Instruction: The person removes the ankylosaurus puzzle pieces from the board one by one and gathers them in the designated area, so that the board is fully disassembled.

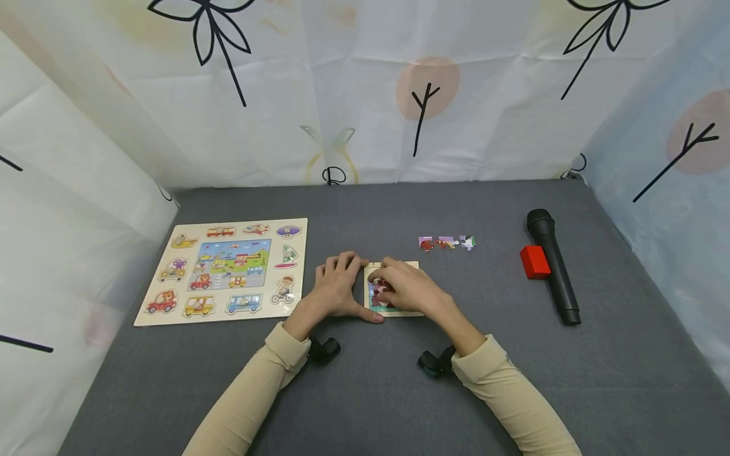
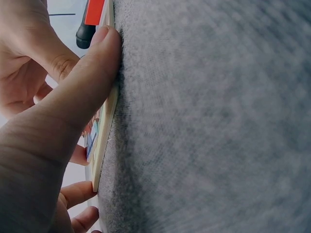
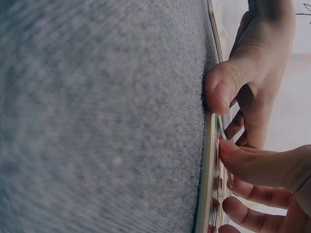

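A small wooden puzzle board [image 1: 392, 314] with a picture in it lies on the grey table, between both hands. My left hand [image 1: 339, 288] holds its left side, thumb along the near edge and fingertips by the far corner. Over the board, my right hand [image 1: 412, 286] pinches a thin jigsaw piece [image 3: 230, 180] between thumb and index finger. That piece stands tilted close over the picture in the right wrist view. The right fingers hide part of the board from above.
Beyond the board lie several loose jigsaw pieces [image 1: 447, 242] in a row. At left is a large vehicle puzzle board [image 1: 222, 310]. A black microphone [image 1: 556, 272] and a red block [image 1: 535, 262] lie at right. White printed cloth [image 1: 365, 95] stands behind the table.
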The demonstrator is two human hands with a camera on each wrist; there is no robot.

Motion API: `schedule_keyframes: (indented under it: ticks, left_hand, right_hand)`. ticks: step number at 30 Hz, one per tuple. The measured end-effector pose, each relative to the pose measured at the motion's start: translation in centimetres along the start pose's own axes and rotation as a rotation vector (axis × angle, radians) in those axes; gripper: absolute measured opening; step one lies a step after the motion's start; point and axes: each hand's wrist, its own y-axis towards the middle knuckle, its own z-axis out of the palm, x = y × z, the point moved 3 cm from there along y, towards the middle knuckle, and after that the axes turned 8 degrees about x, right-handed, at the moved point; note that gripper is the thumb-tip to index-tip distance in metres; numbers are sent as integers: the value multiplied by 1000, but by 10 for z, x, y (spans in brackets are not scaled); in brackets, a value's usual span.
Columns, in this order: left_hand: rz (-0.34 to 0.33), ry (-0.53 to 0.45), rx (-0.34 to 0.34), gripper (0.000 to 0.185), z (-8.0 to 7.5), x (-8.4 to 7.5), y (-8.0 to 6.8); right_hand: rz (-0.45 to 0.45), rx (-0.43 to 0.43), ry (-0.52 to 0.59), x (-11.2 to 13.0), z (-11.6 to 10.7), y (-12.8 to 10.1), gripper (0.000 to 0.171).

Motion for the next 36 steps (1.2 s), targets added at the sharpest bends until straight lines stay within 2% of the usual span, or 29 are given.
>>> schedule_keyframes:
  ticks: [9, 18, 27, 36]
  left_hand:
    - [-4, 3, 0, 114, -1, -1, 0]
    - [-17, 13, 9, 115, 0, 0, 2]
    - [-23, 12, 11, 115, 0, 0, 1]
    - [-20, 4, 12, 115, 1, -1, 1]
  right_hand:
    - [-10, -17, 15, 0, -3, -3, 28]
    - [53, -4, 39, -9, -16, -10, 33]
    - [125, -47, 37, -36, -35, -24, 33]
    - [140, -80, 30, -64, -42, -35, 31]
